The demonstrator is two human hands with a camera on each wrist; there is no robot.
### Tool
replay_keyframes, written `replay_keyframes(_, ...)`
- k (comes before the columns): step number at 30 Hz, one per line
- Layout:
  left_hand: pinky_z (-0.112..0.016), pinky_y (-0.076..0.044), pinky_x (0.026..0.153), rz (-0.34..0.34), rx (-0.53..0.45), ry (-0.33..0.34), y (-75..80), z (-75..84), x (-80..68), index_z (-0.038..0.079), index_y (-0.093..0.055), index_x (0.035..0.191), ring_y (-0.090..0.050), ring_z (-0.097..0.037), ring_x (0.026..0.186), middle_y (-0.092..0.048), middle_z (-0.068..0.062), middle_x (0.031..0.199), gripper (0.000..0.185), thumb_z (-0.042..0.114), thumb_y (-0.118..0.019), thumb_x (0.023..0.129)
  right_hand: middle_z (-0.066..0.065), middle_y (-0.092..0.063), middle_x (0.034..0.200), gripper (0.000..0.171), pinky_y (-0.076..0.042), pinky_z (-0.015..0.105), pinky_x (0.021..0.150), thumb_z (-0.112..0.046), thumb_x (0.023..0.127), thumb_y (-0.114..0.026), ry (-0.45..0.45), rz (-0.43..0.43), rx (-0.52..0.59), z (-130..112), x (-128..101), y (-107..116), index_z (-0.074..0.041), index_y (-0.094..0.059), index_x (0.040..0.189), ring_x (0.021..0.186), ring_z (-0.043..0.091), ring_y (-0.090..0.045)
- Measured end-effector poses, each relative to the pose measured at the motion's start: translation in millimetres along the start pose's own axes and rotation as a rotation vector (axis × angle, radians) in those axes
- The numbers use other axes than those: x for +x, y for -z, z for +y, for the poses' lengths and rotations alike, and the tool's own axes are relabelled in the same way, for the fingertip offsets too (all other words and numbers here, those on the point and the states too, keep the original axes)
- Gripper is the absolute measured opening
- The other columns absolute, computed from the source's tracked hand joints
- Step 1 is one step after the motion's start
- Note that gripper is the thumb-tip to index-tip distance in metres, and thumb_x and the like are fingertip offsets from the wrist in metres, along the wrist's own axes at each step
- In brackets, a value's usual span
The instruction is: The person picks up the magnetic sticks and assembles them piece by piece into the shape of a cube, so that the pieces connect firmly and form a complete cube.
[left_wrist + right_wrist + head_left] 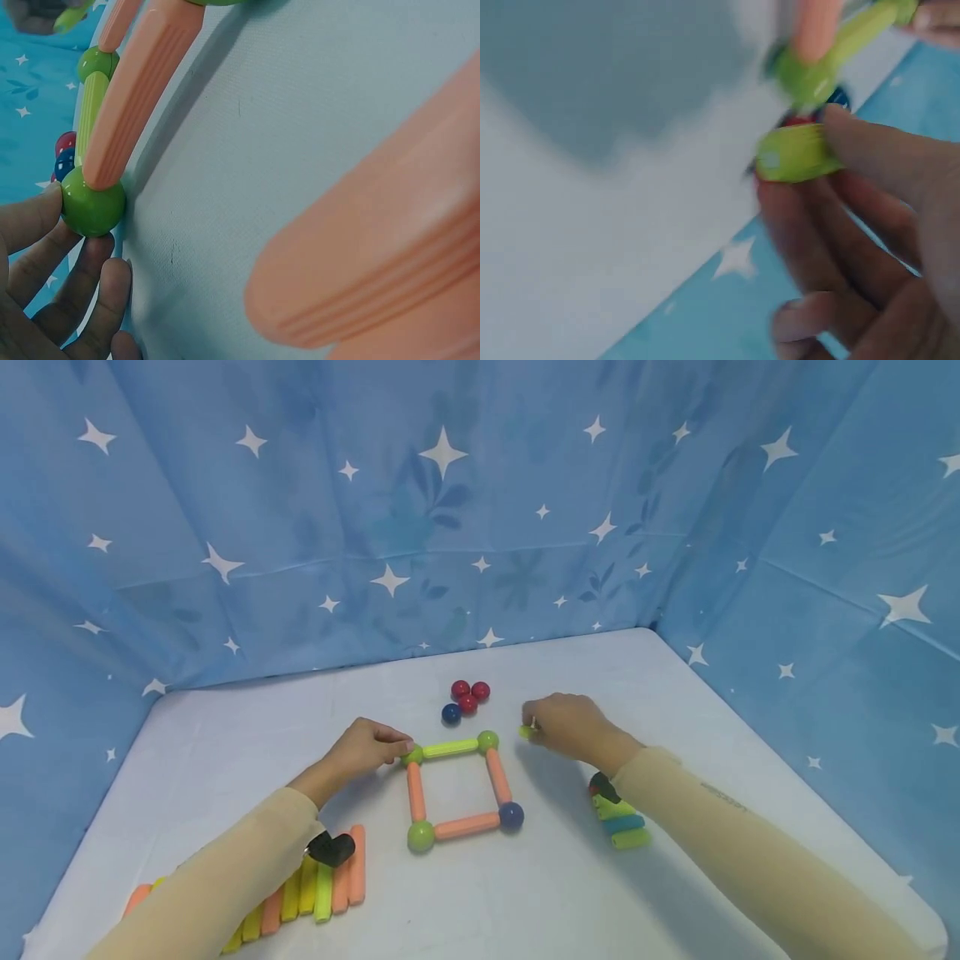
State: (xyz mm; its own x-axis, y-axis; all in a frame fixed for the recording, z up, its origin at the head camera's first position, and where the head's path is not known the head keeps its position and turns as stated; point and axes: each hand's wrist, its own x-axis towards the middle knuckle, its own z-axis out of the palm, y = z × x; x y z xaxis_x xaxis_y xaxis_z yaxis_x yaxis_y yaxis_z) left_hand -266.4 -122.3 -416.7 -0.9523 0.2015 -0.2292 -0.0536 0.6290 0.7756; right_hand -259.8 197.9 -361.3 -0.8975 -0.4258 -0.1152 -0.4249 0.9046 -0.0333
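On the white table lies a square of rods joined by balls at its corners. Its sides are orange rods (467, 826) and a yellow-green rod (450, 748) at the back. My left hand (366, 750) pinches the green ball (94, 202) at the back left corner between thumb and fingers. Another green ball (487, 741) sits at the back right, a third (421, 836) at the front left, and a blue ball (512, 815) at the front right. Right of the square, my right hand (573, 727) holds a yellow-green rod (791, 155), its end poking past thumb and fingertips.
Behind the square, three red balls (467, 704) cluster with a blue ball (451, 714). Orange and yellow rods (322, 893) lie in a row under my left forearm. Green and blue rods (627, 825) lie beside my right forearm. A starry blue curtain (390, 510) surrounds the table.
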Motion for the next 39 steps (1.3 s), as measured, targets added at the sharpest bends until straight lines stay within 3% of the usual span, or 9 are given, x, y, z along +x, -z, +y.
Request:
replay_keyframes(3, -0.031, -0.048, 0.068, 0.003, 0.005, 0.007, 0.9, -0.7, -0.5, 0.009, -0.077, 0.116, -0.063, -0.019, 0.083, -0.072, -0.002, 0.095, 0.030, 0.031, -0.072, 0.096, -0.006, -0.071, 0.089, 0.023, -0.053, 0.034, 0.076, -0.026, 0.087, -0.083, 0.022, 0.041, 0.068, -28, 13, 1, -0.017, -0.071, 0.104, 0.082, 0.014, -0.064)
replay_keyframes(7, -0.032, -0.047, 0.068, 0.002, 0.003, 0.007, 1.3, -0.7, -0.7, 0.011, -0.078, 0.116, -0.062, -0.019, 0.083, -0.072, -0.001, 0.096, 0.029, 0.031, -0.072, 0.096, -0.010, -0.064, 0.076, 0.023, -0.049, 0.028, 0.069, -0.032, 0.084, -0.085, 0.064, 0.054, 0.097, -60, 26, -2, -0.019, -0.069, 0.093, 0.072, 0.011, -0.059)
replay_keyframes(12, -0.031, -0.047, 0.068, 0.008, 0.004, 0.002, 0.7, -2.3, 0.8, 0.010, -0.078, 0.116, -0.063, -0.018, 0.083, -0.072, -0.002, 0.096, 0.028, 0.030, -0.072, 0.096, -0.012, -0.058, 0.067, 0.021, -0.047, 0.027, 0.063, -0.035, 0.084, -0.085, 0.136, 0.048, 0.107, -83, 39, -11, -0.020, -0.070, 0.082, 0.064, 0.010, -0.055)
replay_keyframes(19, -0.031, -0.048, 0.067, 0.002, 0.012, -0.021, 0.6, -2.5, 0.5, 0.009, -0.077, 0.116, -0.063, -0.018, 0.083, -0.073, -0.002, 0.096, 0.029, 0.029, -0.072, 0.097, -0.013, -0.059, 0.066, 0.018, -0.048, 0.023, 0.065, -0.033, 0.086, -0.084, 0.176, 0.007, 0.151, -95, 49, -23, -0.019, -0.072, 0.083, 0.064, 0.008, -0.057)
replay_keyframes(26, -0.032, -0.049, 0.070, 0.001, 0.008, -0.030, 1.9, -4.5, 1.0, 0.008, -0.077, 0.116, -0.064, -0.017, 0.084, -0.073, -0.005, 0.107, 0.029, 0.029, -0.071, 0.097, -0.012, -0.059, 0.066, 0.018, -0.048, 0.023, 0.064, -0.030, 0.086, -0.083, 0.196, 0.002, 0.192, -102, 53, -22, -0.019, -0.071, 0.081, 0.065, 0.008, -0.057)
replay_keyframes(39, -0.031, -0.049, 0.067, 0.006, 0.018, -0.025, 1.3, -3.7, 0.9, 0.009, -0.078, 0.115, -0.064, -0.017, 0.086, -0.073, -0.003, 0.103, 0.028, 0.030, -0.071, 0.097, -0.012, -0.060, 0.068, 0.016, -0.048, 0.023, 0.064, -0.028, 0.087, -0.083, 0.205, -0.028, 0.152, -112, 55, -17, -0.017, -0.072, 0.086, 0.066, 0.008, -0.057)
